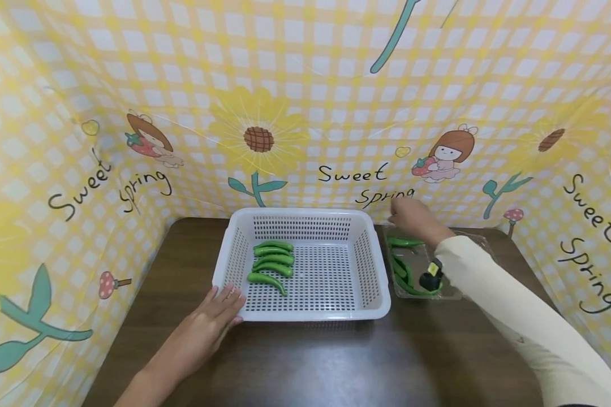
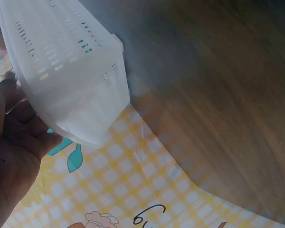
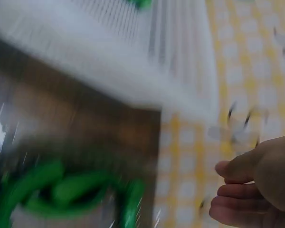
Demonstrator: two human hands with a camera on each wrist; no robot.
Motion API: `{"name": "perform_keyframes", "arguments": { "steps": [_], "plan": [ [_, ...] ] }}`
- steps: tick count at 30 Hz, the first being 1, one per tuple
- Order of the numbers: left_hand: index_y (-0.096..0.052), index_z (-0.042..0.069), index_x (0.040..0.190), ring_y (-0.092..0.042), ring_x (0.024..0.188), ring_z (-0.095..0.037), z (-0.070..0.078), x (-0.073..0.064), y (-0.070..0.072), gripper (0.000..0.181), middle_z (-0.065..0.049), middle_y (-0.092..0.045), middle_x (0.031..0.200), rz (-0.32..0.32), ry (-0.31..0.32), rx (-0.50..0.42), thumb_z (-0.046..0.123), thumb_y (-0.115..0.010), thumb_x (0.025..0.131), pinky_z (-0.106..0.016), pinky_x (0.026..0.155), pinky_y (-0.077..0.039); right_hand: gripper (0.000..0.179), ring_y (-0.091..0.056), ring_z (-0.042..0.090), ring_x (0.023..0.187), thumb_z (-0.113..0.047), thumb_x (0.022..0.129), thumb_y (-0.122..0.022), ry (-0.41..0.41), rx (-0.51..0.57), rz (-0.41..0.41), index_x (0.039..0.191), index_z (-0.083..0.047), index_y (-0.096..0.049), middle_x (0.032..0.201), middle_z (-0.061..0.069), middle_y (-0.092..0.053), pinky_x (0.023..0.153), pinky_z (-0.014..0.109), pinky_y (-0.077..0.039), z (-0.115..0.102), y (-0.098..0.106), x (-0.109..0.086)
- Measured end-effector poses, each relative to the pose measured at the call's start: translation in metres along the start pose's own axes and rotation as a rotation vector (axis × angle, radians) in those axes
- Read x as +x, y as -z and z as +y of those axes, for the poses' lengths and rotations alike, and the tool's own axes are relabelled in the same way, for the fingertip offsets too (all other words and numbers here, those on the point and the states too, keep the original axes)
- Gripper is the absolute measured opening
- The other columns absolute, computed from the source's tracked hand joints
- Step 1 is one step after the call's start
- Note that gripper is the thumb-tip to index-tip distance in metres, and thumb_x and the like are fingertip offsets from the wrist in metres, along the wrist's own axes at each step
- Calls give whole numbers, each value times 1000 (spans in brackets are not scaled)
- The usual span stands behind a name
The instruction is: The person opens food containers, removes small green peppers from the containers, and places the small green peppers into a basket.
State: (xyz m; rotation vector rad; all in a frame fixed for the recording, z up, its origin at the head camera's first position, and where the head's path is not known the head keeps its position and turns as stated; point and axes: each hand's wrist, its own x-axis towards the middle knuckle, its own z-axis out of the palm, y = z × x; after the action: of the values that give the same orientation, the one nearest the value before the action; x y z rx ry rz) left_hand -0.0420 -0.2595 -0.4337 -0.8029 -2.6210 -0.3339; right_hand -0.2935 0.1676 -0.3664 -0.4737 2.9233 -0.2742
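Observation:
Several green chili peppers [image 1: 272,259] lie side by side in the left part of a white perforated plastic basket [image 1: 301,315]. My left hand [image 1: 215,314] rests on the basket's front left corner, fingers laid over the rim; the left wrist view shows the hand [image 2: 19,123] right at that rim. My right hand [image 1: 416,217], its fingers loosely curled, is raised over the back left of a clear plastic tray [image 1: 454,293]. More green peppers [image 1: 406,243] lie in this tray, partly hidden by the right arm. No pepper shows in the right hand [image 3: 249,190].
The tray stands just right of the basket on a dark brown wooden table [image 1: 305,362]. Yellow checked cloth [image 1: 305,68] with printed flowers and lettering hangs behind and on both sides. A black wrist camera [image 1: 430,276] is on the right wrist, over the tray.

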Motion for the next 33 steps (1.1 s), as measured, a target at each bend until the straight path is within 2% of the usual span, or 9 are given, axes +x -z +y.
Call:
{"name": "perform_keyframes", "arguments": {
  "steps": [3, 7, 10, 13, 16, 20, 23, 28, 33],
  "plan": [
    [-71, -2, 124, -62, 129, -37, 1, 0, 0, 35, -21, -69, 131, -3, 24, 0, 22, -64, 100, -54, 120, -35, 14, -53, 19, 62, -9, 95, -66, -35, 14, -64, 84, -2, -63, 75, 9, -64, 55, 31, -44, 28, -7, -6],
    [-74, -2, 119, -64, 127, -38, 1, 0, -2, 32, -20, -72, 126, 22, 51, -36, 12, -76, 90, -38, 130, -18, 13, -57, 19, 64, -9, 96, -65, 6, 24, -98, 86, -1, -65, 77, 9, -67, 57, 33, -48, 52, -25, -15],
    [-75, -2, 117, -64, 127, -39, 1, -1, -3, 31, -20, -73, 124, 32, 65, -63, 9, -77, 88, -26, 129, -10, 10, -65, 26, 76, -6, 98, -63, 52, 19, -68, 96, 3, -67, 88, 15, -71, 68, 41, -56, 64, -40, -17],
    [-74, -2, 118, -62, 128, -39, 2, -1, -2, 32, -20, -72, 126, 17, 80, -65, 9, -77, 88, -24, 129, -8, 14, -70, 35, 90, -2, 96, -65, 68, -8, -48, 107, 7, -68, 101, 22, -72, 79, 48, -59, 72, -53, -16],
    [-73, -3, 120, -61, 130, -38, 2, 0, -1, 33, -20, -70, 129, -1, 89, -57, 10, -76, 90, -27, 129, -9, 23, -70, 39, 97, 1, 90, -73, 95, -71, -30, 112, 8, -69, 106, 24, -72, 84, 51, -60, 77, -63, -14],
    [-72, -4, 121, -61, 131, -38, 2, 0, -2, 35, -21, -70, 129, -7, 89, -52, 9, -75, 89, -35, 129, -16, 13, -70, 33, 84, 1, 88, -74, 123, -144, 12, 101, 2, -72, 94, 17, -73, 73, 48, -59, 80, -73, -10],
    [-72, -4, 121, -61, 130, -38, 3, 0, -2, 35, -21, -70, 129, -5, 85, -54, 9, -76, 89, -39, 128, -22, 9, -69, 28, 80, -2, 88, -76, 108, -177, 34, 96, -3, -72, 90, 11, -72, 67, 45, -57, 79, -78, -7],
    [-71, -5, 122, -61, 130, -38, 4, 3, -1, 35, -21, -68, 131, -20, 71, -55, 10, -75, 90, -48, 122, -32, 15, -70, 29, 88, -2, 89, -77, 79, -206, 28, 103, -4, -73, 103, 14, -71, 73, 45, -58, 77, -84, -3],
    [-71, -3, 123, -60, 131, -37, 4, 4, 0, 36, -20, -68, 132, -34, 73, -47, 10, -75, 90, -54, 116, -39, 21, -70, 32, 97, 2, 91, -72, 26, -152, -26, 112, -1, -71, 114, 18, -69, 80, 47, -59, 72, -87, -2]
  ]
}}
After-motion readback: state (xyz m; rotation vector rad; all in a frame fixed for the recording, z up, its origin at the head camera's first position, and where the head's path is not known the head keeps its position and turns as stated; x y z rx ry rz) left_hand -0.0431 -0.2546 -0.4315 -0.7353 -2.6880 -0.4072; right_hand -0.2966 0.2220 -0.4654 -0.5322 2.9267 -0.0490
